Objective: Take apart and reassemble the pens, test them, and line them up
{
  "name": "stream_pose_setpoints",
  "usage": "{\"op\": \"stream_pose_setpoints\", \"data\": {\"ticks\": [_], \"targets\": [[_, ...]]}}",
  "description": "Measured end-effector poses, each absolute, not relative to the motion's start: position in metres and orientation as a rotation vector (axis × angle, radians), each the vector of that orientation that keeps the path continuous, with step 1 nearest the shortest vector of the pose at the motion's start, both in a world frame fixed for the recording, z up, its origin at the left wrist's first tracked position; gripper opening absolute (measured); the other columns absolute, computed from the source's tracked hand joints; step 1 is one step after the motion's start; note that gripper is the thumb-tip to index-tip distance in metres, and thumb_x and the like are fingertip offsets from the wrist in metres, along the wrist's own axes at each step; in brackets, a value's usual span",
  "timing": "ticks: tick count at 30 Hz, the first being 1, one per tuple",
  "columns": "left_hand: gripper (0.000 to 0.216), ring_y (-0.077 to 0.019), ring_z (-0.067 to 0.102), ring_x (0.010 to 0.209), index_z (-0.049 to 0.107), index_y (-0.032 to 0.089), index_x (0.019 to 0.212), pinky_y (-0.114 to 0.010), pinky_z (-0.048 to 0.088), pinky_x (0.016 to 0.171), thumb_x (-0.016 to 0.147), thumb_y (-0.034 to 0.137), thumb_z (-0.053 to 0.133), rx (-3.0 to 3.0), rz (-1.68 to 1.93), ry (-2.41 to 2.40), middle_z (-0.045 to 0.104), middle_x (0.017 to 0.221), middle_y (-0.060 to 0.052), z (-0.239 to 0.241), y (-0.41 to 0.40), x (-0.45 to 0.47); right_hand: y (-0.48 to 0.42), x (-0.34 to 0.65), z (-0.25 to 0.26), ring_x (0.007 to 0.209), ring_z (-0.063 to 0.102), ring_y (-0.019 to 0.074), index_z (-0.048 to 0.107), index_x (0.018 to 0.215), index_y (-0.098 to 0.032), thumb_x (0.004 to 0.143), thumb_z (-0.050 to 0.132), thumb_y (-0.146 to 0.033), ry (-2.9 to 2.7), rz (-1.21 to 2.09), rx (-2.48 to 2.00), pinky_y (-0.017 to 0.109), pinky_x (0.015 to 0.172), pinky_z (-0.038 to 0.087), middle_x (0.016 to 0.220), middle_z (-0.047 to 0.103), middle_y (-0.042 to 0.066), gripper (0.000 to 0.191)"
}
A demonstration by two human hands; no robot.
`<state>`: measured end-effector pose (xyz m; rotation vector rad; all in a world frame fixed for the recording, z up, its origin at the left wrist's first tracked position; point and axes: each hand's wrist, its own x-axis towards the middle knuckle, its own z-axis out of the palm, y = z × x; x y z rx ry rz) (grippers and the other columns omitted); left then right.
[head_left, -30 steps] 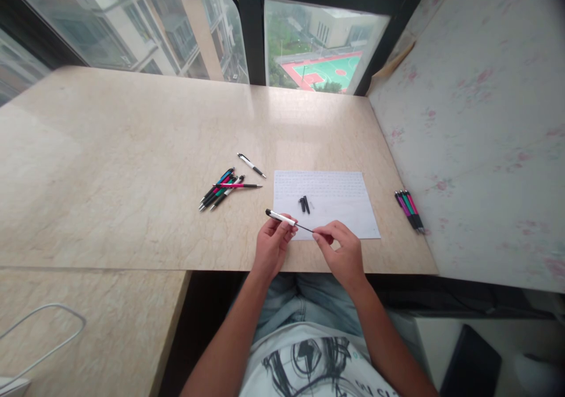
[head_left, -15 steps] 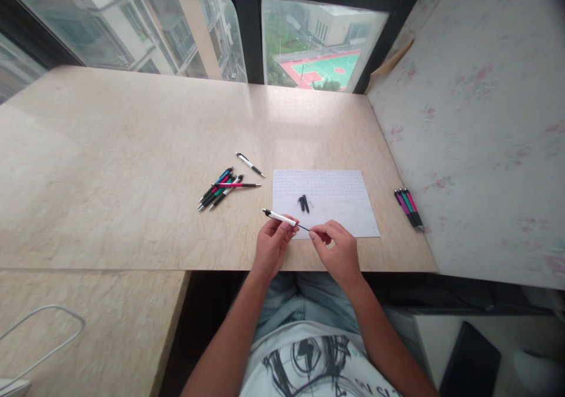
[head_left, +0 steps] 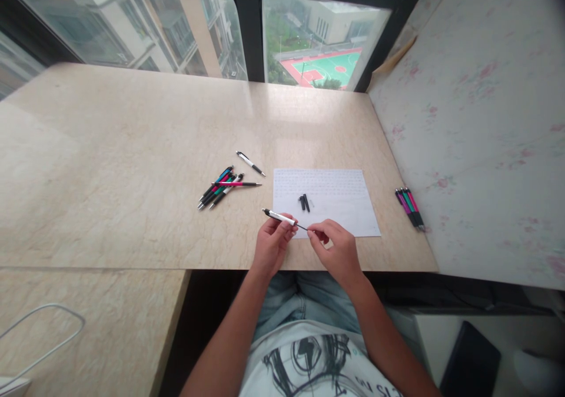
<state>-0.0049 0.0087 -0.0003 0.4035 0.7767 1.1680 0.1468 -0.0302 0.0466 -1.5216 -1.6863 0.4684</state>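
Between the fingers of my left hand [head_left: 273,244] is a white pen barrel [head_left: 279,217] with a black clip end pointing up and left. A thin dark pen refill [head_left: 302,227] sticks out of the barrel's open right end. My right hand [head_left: 336,247] pinches the far end of that refill between thumb and forefinger. Both hands are over the near edge of a sheet of paper [head_left: 344,208] with lines of writing on its upper part. On the sheet lie black pen parts [head_left: 304,202] and, beside them, a small pale piece that looks like a spring [head_left: 311,203].
Left of the paper lies a pile of coloured pens [head_left: 220,189], with a single white pen [head_left: 251,164] above it. More pens [head_left: 409,208] rest by the papered wall [head_left: 477,149] at right. A pale cable [head_left: 66,310] loops over the lower left surface.
My right hand has moved slightly left toward the barrel, and less of the refill shows between my hands. The left hand keeps its grip.
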Motion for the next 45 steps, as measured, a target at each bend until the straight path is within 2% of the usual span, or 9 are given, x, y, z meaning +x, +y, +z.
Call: {"op": "stream_pose_setpoints", "data": {"ticks": [4,8,13,20,27,36,39,42,45], "targets": [[0.024,-0.0096,0.065,0.07,0.074,0.013,0.091,-0.021,0.052,0.069,0.073,0.025,0.084,0.376,1.172,0.733,0.072,0.085,-0.006,-0.002,0.01,-0.006,-0.034,0.148,0.047,0.068,0.058,0.0158,0.069,0.093,-0.02,0.096,0.056,-0.03,-1.666,0.659,-1.406,0.03,0.066,0.047,0.078,0.066,0.003,0.017],[0.027,-0.0079,0.063,0.066,0.073,0.013,0.092,-0.019,0.051,0.065,0.071,0.025,0.086,0.323,1.166,0.714,0.072,0.081,-0.005,-0.002,0.01,-0.008,-0.032,0.155,0.034,0.072,0.063,0.0171,0.07,0.103,-0.02,0.103,0.039,-0.035,-1.482,0.828,-1.342,0.031,0.068,0.051,0.083,0.07,0.004,0.034],[0.032,-0.0077,0.063,0.065,0.073,0.012,0.093,-0.018,0.051,0.063,0.068,0.025,0.088,0.293,1.171,0.719,0.072,0.08,-0.006,0.0,0.011,-0.008,-0.001,0.173,0.015,0.075,0.063,0.019,0.072,0.1,-0.017,0.094,0.053,-0.027,-1.577,0.539,-1.687,0.032,0.068,0.049,0.092,0.071,0.008,0.022],[0.029,-0.0077,0.063,0.065,0.072,0.012,0.092,-0.018,0.051,0.064,0.069,0.024,0.087,0.291,1.181,0.712,0.072,0.081,-0.006,-0.002,0.01,-0.007,0.033,0.182,0.007,0.091,0.064,0.0226,0.07,0.118,-0.023,0.092,0.052,-0.016,-1.944,0.378,-1.87,0.033,0.077,0.049,0.102,0.068,0.01,0.032],[0.029,-0.0077,0.064,0.066,0.072,0.012,0.092,-0.018,0.051,0.064,0.07,0.024,0.087,0.3,1.178,0.708,0.073,0.082,-0.006,-0.001,0.011,-0.007,0.04,0.183,0.002,0.094,0.065,0.0223,0.073,0.107,-0.021,0.096,0.05,-0.016,-1.984,0.393,-1.822,0.033,0.08,0.05,0.1,0.069,0.01,0.026],[0.029,-0.0077,0.065,0.067,0.073,0.013,0.093,-0.017,0.052,0.066,0.07,0.025,0.087,0.307,1.186,0.723,0.072,0.083,-0.006,-0.004,0.01,-0.007,0.024,0.186,-0.005,0.08,0.065,0.0218,0.074,0.093,-0.019,0.095,0.05,-0.025,-1.723,0.372,-1.68,0.035,0.074,0.052,0.091,0.073,0.01,0.025],[0.029,-0.0074,0.065,0.068,0.073,0.013,0.093,-0.017,0.053,0.067,0.07,0.025,0.087,0.31,1.196,0.736,0.073,0.083,-0.005,-0.003,0.011,-0.006,0.013,0.184,-0.002,0.073,0.065,0.0202,0.073,0.09,-0.019,0.092,0.057,-0.033,-1.435,0.496,-1.682,0.034,0.069,0.052,0.087,0.074,0.008,0.021],[0.027,-0.0077,0.066,0.069,0.073,0.015,0.091,-0.016,0.053,0.066,0.07,0.025,0.087,0.322,1.206,0.742,0.073,0.085,-0.006,-0.001,0.011,-0.006,-0.004,0.179,0.005,0.064,0.064,0.0176,0.072,0.091,-0.02,0.089,0.062,-0.039,-1.095,0.794,-1.586,0.031,0.058,0.051,0.078,0.073,0.005,0.021],[0.025,-0.0084,0.067,0.072,0.074,0.016,0.089,-0.016,0.053,0.066,0.07,0.025,0.087,0.334,1.222,0.75,0.074,0.088,-0.006,-0.001,0.011,-0.005,-0.02,0.171,0.013,0.066,0.065,0.0164,0.07,0.091,-0.02,0.087,0.067,-0.036,-0.956,1.027,-1.417,0.027,0.054,0.049,0.082,0.074,0.005,0.017]]}}
